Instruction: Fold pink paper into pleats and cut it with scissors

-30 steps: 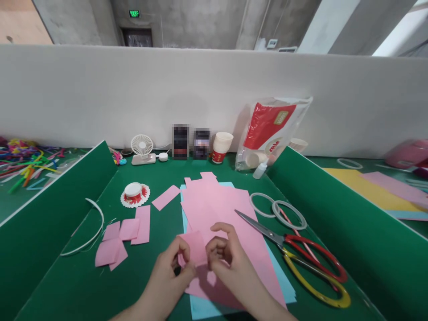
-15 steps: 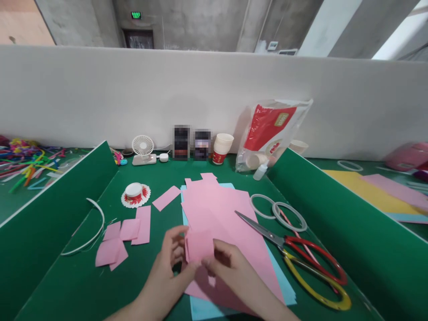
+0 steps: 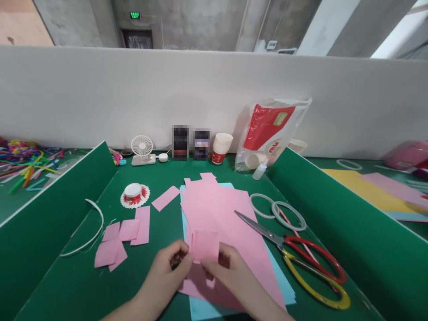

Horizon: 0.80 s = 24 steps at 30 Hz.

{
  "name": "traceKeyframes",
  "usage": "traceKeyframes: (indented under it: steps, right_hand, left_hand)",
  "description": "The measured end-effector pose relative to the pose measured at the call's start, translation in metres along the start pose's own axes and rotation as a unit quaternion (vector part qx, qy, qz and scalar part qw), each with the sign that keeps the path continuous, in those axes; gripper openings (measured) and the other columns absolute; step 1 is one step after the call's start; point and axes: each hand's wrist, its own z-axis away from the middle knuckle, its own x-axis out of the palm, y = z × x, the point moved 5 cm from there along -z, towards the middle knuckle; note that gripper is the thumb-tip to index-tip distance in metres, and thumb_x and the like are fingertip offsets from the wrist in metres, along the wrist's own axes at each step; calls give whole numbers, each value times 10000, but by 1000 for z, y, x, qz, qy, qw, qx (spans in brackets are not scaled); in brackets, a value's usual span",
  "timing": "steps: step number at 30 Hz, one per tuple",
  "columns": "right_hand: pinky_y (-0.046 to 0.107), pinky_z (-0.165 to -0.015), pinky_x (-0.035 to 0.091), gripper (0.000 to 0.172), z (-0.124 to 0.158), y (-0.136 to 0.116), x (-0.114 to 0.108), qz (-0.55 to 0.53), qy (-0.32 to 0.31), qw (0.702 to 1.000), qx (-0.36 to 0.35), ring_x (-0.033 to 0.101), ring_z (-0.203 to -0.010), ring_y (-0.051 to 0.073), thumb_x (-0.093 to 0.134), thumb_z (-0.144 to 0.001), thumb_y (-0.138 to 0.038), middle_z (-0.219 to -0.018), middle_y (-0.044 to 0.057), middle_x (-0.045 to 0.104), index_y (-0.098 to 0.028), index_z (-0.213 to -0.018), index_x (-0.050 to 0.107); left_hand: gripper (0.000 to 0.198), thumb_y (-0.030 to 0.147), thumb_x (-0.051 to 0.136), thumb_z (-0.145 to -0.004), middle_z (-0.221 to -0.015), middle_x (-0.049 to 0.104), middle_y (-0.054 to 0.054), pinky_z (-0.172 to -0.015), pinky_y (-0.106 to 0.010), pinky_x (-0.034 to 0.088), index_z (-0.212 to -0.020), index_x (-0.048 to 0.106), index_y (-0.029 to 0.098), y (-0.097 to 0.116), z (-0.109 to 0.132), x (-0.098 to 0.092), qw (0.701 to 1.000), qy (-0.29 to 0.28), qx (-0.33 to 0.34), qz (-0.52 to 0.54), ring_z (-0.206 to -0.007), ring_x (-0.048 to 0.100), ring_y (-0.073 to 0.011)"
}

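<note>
Between my hands is a small folded piece of pink paper [image 3: 205, 245], held above a stack of larger sheets. My left hand [image 3: 172, 267] pinches its left edge between thumb and fingers. On the other side, my right hand [image 3: 230, 269] grips the lower right edge, thumb in front and fingers behind. Under them lie pink sheets [image 3: 230, 209] on top of light blue sheets [image 3: 281, 285]. To the left, several small pink paper pieces [image 3: 110, 252] overlap on the green table. Large scissors [image 3: 284, 245] with one red and one yellow handle rest to the right, blades on the pink sheet.
Tape rings [image 3: 289, 216] lie near the right green divider [image 3: 334, 232]. At the back stand a small fan [image 3: 142, 147], paper cups [image 3: 222, 147], a glue bottle [image 3: 260, 171] and a plastic bag [image 3: 270, 129]. A cup-base ornament [image 3: 133, 191] and a white strip [image 3: 96, 232] are on the left.
The pink piece has shifted slightly to the right and turned more upright. My left fingers have moved down its left edge; my right hand still holds the other side.
</note>
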Motion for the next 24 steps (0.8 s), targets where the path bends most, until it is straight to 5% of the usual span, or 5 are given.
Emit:
traceKeyframes:
  steps: [14, 24]
  right_hand:
    - [216, -452, 348, 47, 3, 13, 5, -24, 86, 995, 46, 407, -467, 101, 473, -471, -176, -466, -46, 461, -163, -512, 492]
    - [203, -391, 304, 80, -4, 1, 1, -8, 36, 999, -28, 348, -412, 80, 430, -510, -199, -462, -50, 433, -162, -532, 497]
  left_hand:
    - [141, 185, 422, -637, -497, 341, 61, -460, -205, 273, -517, 350, 198, 4, 4, 5, 990, -2, 61, -130, -473, 337, -105]
    - [188, 190, 401, -643, -490, 287, 69, -448, -204, 247, -494, 288, 211, 10, 2, -5, 985, 43, 83, -147, -464, 290, -101]
